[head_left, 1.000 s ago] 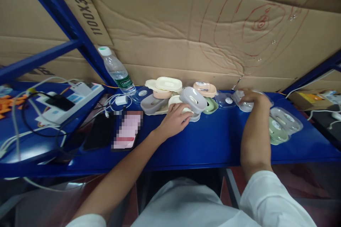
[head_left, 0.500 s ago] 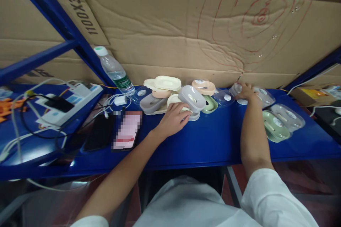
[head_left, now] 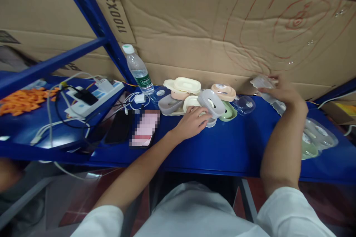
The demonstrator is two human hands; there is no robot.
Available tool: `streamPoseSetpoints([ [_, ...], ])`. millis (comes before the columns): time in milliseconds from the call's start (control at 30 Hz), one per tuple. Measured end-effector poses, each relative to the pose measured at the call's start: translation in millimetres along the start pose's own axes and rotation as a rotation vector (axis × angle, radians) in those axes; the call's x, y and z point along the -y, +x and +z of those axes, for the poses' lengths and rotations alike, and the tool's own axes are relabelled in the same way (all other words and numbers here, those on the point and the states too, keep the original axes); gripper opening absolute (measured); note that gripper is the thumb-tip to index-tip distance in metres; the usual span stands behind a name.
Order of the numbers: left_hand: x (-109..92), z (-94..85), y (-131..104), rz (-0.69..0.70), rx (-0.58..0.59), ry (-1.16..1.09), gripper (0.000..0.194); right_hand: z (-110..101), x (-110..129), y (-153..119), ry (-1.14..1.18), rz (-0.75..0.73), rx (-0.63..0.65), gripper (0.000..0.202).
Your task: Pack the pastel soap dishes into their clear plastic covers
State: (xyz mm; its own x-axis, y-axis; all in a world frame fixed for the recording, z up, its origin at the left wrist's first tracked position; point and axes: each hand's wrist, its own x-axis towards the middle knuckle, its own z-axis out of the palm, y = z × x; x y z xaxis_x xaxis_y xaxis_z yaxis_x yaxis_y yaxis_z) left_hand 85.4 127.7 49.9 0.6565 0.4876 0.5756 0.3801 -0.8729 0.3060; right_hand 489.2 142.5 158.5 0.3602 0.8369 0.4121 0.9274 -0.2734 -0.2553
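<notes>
My left hand (head_left: 193, 122) rests with curled fingers on a cream dish (head_left: 191, 101) and the edge of a grey dish (head_left: 213, 103); whether it grips either is hard to tell. My right hand (head_left: 286, 90) is raised near the cardboard, its fingers closed on a clear plastic cover (head_left: 263, 82). Cream lids (head_left: 187, 85) lie on top of the pile beside another grey dish (head_left: 169, 104). A peach dish (head_left: 224, 91) and a green dish (head_left: 228, 112) lie to the right of the pile. A second clear cover (head_left: 245, 105) with a round sticker is beside them.
A water bottle (head_left: 139, 74) stands behind a charger (head_left: 139, 98), cables and a phone (head_left: 145, 127). On the left are a power strip (head_left: 102, 94) and orange pieces (head_left: 25, 102). A green dish (head_left: 308, 148) and clear cover (head_left: 324, 135) lie right. Cardboard (head_left: 180, 26) backs the table.
My right hand has lifted a clear cover up from the table's back edge. The view has shifted left. My left hand remains on the pile. Part of another person now shows at lower left.
</notes>
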Motion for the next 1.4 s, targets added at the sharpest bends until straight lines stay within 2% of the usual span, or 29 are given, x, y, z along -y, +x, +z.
streamPoseSetpoints([
  [133,0,-0.8,2,-0.045,-0.099,-0.079,0.030,4,51,-3,0.278,-0.238,0.071,0.056],
  [267,5,-4.7,5,-0.162,-0.278,-0.199,0.058,29,117,-19,0.483,-0.475,0.107,0.053],
  [333,7,-6.2,7,-0.222,-0.358,-0.285,0.060,42,147,-31,0.620,-0.582,0.133,0.051],
  [433,9,-5.1,9,-0.277,-0.413,-0.446,0.056,52,180,-48,0.805,-0.647,0.190,0.046],
  [500,9,-3.1,12,-0.329,-0.450,-0.663,0.061,54,193,-57,0.857,-0.639,0.200,0.044],
  [600,10,-4.1,17,-0.437,-0.544,-1.040,0.077,55,204,-69,0.910,-0.635,0.167,0.043],
  [700,13,-11.9,21,-0.542,-0.655,-1.245,0.084,61,212,-78,0.979,-0.641,0.200,0.045],
  [833,19,-20.2,21,-0.595,-0.724,-1.253,0.088,79,216,-79,1.153,-0.540,0.330,0.045],
  [933,20,-17.8,20,-0.599,-0.721,-1.198,0.086,93,211,-72,1.205,-0.376,0.293,0.046],
  [1000,20,-13.4,18,-0.580,-0.697,-1.137,0.084,97,204,-66,1.105,-0.352,0.184,0.047],
  [1067,20,-8.7,17,-0.548,-0.652,-1.061,0.082,94,197,-62,0.889,-0.412,0.063,0.046],
  [1167,22,-3.3,15,-0.501,-0.591,-0.960,0.078,81,191,-59,0.564,-0.461,-0.081,0.040],
  [1233,25,-1.3,13,-0.475,-0.569,-0.924,0.077,69,191,-61,0.479,-0.463,-0.105,0.040],
  [1300,27,-0.9,13,-0.458,-0.564,-0.927,0.081,59,194,-64,0.517,-0.537,-0.016,0.040],
  [1400,30,-2.3,13,-0.465,-0.584,-0.961,0.092,49,200,-69,0.645,-0.762,0.258,0.045],
])
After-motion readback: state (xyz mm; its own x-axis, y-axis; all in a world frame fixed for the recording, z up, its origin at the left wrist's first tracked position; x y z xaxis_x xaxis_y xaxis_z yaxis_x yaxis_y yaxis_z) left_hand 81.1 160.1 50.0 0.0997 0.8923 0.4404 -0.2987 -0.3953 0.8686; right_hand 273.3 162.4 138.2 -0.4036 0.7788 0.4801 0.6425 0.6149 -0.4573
